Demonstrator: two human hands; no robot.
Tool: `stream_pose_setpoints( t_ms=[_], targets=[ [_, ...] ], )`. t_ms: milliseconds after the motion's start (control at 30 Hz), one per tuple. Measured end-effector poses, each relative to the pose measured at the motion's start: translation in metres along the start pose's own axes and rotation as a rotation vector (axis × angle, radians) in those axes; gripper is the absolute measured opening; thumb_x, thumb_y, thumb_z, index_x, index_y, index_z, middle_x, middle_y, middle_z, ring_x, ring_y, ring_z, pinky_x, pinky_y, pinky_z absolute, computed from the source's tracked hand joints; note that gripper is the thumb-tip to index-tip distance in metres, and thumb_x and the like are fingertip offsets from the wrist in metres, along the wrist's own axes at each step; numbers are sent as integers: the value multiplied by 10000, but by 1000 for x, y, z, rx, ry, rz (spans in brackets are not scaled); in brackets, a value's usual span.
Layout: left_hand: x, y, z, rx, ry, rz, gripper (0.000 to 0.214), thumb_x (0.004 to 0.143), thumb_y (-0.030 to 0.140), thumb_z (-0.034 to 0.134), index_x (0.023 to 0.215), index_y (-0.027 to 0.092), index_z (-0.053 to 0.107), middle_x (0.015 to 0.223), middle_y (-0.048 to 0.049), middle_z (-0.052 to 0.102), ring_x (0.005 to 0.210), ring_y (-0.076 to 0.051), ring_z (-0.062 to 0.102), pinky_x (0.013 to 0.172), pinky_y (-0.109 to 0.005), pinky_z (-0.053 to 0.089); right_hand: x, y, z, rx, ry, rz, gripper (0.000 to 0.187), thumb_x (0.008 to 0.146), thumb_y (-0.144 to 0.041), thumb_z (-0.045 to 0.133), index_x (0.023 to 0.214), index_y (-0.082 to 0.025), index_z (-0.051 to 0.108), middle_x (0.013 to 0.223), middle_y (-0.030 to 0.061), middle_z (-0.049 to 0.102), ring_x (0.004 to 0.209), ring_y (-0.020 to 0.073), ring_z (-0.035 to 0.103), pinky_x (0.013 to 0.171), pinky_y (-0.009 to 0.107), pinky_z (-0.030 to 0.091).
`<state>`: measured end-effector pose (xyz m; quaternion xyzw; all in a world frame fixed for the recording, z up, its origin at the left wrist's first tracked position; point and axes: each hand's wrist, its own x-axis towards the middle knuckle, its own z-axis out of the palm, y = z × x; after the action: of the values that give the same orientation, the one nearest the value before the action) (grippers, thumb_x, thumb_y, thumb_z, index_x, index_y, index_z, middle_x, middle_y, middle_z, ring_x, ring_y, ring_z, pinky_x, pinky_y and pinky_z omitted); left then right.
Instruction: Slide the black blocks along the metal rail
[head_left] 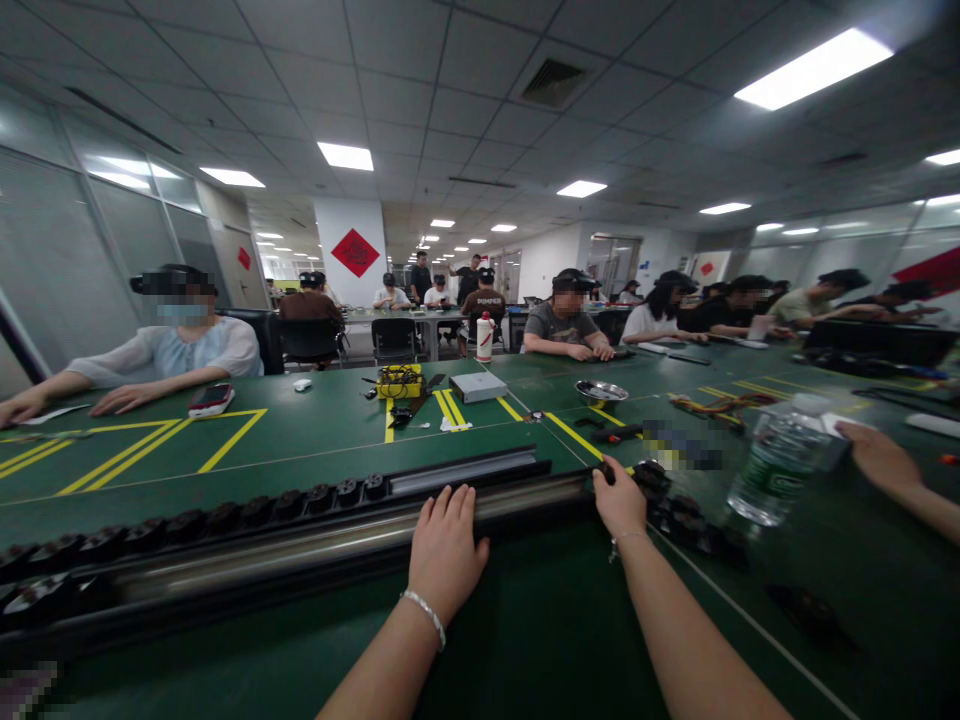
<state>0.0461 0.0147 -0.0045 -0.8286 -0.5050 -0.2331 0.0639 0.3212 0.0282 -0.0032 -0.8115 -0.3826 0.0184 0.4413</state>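
A long black rail (300, 540) with a shiny metal channel lies across the table in front of me. My left hand (448, 555) rests on it near its right half, fingers stretched out and lying flat. At the rail's right end, my right hand (622, 500) has its thumb and fingers closed around a small black part (603, 469), mostly hidden. Behind the rail runs a second black rail (465, 472), and a row of round black parts (259, 508) lines up to its left. More black parts (686, 520) lie just right of my right hand.
A clear water bottle (780, 460) stands to the right, near another person's hand (885, 460). Farther back are a metal bowl (601, 391), a grey box (478, 387), a yellow item wrapped in black cable (399, 381) and a white bottle (486, 337). Several people sit around the green table (315, 440).
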Motion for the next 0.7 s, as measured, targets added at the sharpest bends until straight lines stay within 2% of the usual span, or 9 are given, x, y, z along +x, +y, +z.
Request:
stream_pose_setpoints(
  t_ms=[700],
  targets=[
    [0, 1, -2, 16, -4, 7, 586, 763, 373, 484, 1313, 208, 373, 1361, -39, 448, 1277, -220, 336, 1071, -413, 246, -1, 0, -1, -12, 20, -13, 466, 795, -318, 427, 1222, -158, 526, 1137, 100, 596, 1042, 227, 547, 914, 326, 399]
  ],
)
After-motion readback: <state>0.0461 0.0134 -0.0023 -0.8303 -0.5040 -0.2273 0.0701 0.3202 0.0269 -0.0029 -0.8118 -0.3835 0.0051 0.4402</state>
